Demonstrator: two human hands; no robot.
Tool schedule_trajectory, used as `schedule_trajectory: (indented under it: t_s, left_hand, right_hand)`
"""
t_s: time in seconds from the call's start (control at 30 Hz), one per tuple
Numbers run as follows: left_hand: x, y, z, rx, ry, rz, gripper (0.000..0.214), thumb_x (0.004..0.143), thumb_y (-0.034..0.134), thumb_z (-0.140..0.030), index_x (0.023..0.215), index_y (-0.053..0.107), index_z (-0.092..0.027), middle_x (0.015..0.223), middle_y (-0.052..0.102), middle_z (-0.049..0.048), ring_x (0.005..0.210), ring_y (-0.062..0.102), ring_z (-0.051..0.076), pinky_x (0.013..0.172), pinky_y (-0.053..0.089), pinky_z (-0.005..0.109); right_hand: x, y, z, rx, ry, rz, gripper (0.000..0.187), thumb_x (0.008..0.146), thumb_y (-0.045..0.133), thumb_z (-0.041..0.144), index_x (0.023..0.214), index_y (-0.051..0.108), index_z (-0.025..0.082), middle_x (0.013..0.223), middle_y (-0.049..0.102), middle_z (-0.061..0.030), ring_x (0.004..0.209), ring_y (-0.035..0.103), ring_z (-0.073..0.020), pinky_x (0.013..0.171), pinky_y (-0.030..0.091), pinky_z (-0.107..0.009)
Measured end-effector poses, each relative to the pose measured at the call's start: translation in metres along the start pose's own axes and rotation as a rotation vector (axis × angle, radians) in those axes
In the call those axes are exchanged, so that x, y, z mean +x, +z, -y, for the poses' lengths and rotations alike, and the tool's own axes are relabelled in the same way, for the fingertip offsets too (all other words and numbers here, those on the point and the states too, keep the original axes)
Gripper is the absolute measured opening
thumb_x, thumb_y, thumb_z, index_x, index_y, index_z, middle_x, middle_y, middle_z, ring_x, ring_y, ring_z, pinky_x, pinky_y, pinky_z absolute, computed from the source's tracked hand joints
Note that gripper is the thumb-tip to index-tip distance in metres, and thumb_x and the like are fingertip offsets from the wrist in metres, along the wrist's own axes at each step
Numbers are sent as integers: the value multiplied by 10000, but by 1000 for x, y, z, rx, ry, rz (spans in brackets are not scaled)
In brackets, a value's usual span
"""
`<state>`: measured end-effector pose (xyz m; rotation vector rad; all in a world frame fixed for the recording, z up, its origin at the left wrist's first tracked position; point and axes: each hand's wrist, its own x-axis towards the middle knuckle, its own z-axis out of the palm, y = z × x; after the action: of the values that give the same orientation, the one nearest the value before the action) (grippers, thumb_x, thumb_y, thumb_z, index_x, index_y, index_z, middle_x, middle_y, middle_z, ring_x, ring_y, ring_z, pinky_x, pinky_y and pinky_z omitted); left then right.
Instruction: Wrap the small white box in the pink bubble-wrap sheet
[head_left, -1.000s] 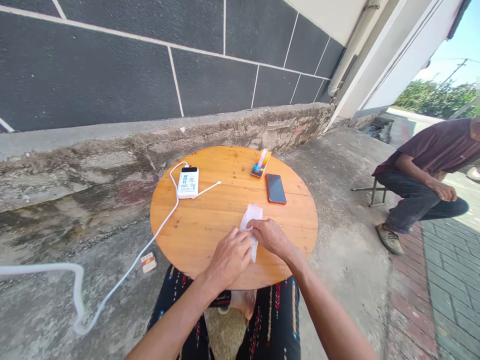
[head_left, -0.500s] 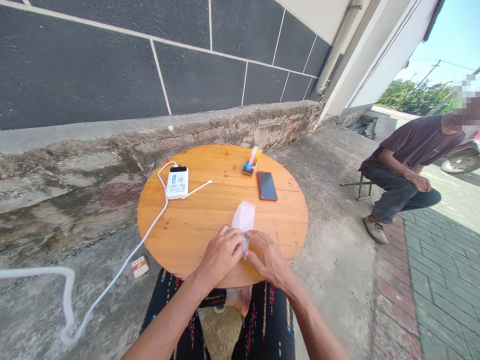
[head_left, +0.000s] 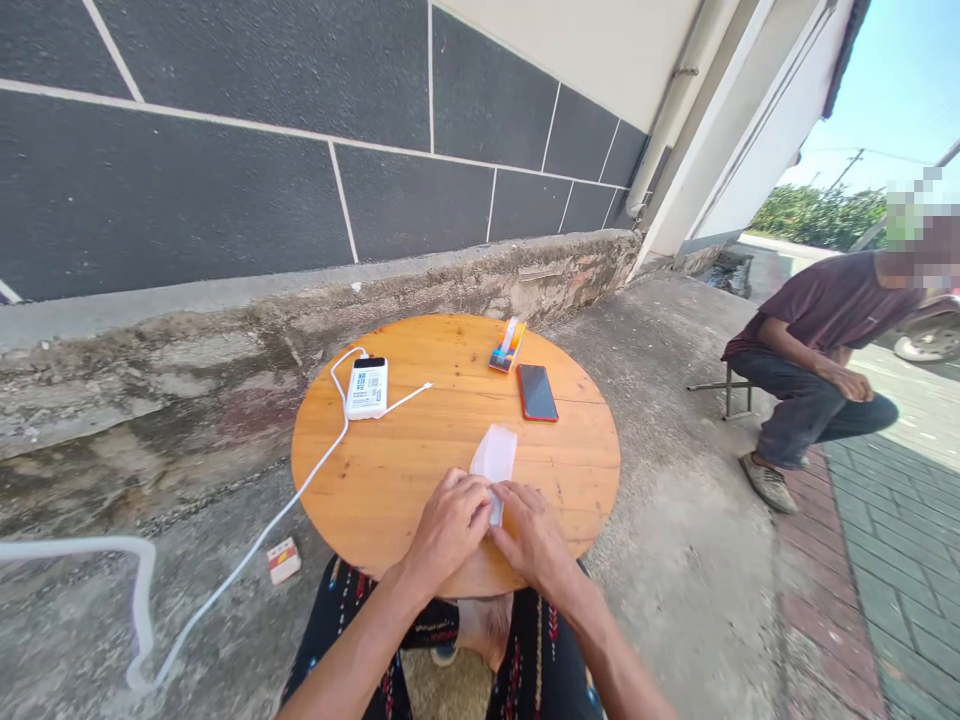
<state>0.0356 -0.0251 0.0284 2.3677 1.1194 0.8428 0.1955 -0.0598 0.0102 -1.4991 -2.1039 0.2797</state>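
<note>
Both hands' grip (head_left: 491, 520) pinched on white tissue (head_left: 495, 460), round wooden table (head_left: 390, 470), outdoors by tiled wall (head_left: 225, 180).

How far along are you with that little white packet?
Just starting. Both hands, left hand and right hand, pinch the near end of the white packet, which looks unopened. The phone and power bank lie untouched on the round table.
</note>
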Motion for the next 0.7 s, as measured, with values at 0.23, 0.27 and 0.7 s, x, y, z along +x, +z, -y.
schedule_trajectory:
  t_s: [0.23, 0.27, 0.7]
  left_hand:
    - [-16, -1, -11, 16, -84, 3, 151, 818, 484, -87, 747, 556, -200, 882, 637, 15, 909, 522, 193, 804, 443, 325]
    - [-20, -1, -14, 9, -112, -1, 139, 809, 493, -88, 787, 568, -203, 880, 634, 16, 906, 526, 194, 797, 444, 327]
    - [-30, -36, -17, -130, -13, 271, 414, 746, 624, -201, 1155, 582, -255, 1158, 619, 22, 1074, 502, 219, 912, 417, 332]
  right_hand:
    - [-12, 0, 4, 129, -28, 5, 445, 758, 572, 117, 1201, 560, 160, 1188, 619, -123, 1101, 565, -239, 965, 435, -403]
    - [-15, -2, 6, 151, -28, 13, 443, 761, 575, 122, 1202, 563, 156, 1189, 620, -127, 1108, 563, -239, 968, 433, -398]
    - [5, -30, 10, 443, 124, 339, 300, 753, 637, 198, 1050, 684, 197, 950, 708, -4, 863, 620, -180, 805, 454, -277]
